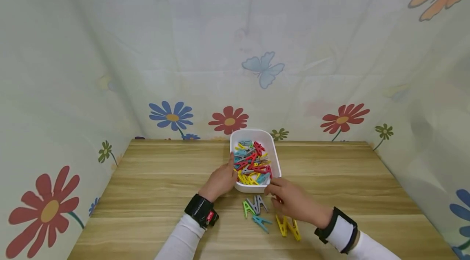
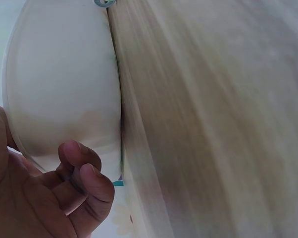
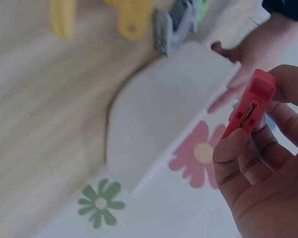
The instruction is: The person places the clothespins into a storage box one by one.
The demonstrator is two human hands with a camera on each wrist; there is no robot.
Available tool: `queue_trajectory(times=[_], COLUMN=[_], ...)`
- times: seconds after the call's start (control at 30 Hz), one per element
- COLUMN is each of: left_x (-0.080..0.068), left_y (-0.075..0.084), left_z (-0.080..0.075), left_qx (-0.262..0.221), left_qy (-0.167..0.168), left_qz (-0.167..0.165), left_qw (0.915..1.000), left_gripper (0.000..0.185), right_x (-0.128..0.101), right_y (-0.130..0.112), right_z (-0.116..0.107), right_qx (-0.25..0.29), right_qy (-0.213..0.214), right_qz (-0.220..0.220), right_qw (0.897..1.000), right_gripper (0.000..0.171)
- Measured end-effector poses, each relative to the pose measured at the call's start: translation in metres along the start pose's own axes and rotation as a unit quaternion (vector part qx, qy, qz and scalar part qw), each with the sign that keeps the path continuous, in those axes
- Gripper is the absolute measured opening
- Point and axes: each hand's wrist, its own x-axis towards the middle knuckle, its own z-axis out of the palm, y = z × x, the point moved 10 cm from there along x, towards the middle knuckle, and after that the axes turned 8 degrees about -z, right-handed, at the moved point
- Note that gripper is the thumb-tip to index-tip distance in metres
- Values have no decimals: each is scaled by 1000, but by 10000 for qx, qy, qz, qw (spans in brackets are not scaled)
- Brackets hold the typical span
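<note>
A white plastic bin (image 1: 278,161) holds a heap of red, yellow, blue and grey clothespins (image 1: 253,164). My left hand (image 1: 220,180) grips the bin at its near left side, with a finger along the rim; in the left wrist view two curled fingers (image 2: 92,181) show beside the bin's wall (image 2: 65,74). My right hand (image 1: 293,201) is at the near right corner of the bin. Between its thumb and fingers it pinches a red clothespin (image 3: 250,106), seen plainly in the right wrist view.
In front of the bin lie a green clothespin (image 1: 247,208), grey clothespins (image 1: 258,204) and a blue clothespin (image 1: 262,222). Yellow clothespins (image 1: 289,227) lie below the right hand. The wooden table (image 1: 169,162) meets a flower-printed curtain (image 1: 205,68) at the back.
</note>
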Motion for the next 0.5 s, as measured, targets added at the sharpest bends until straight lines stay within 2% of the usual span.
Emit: queue_trajectory(times=[0.27, 0.5], left_x=[0, 1], left_y=[-2, -2], left_z=[1, 2], left_qx=[-32, -56], left_qy=[-54, -76], left_qz=[-86, -38], left_qw=[9999, 9999], left_gripper=[69, 69], right_x=[17, 29], right_y=[0, 5], right_z=[-32, -43], right_qx=[-404, -485], right_qy=[550, 586], right_qz=[-284, -359], right_qw=[9973, 9965], right_gripper=[20, 25])
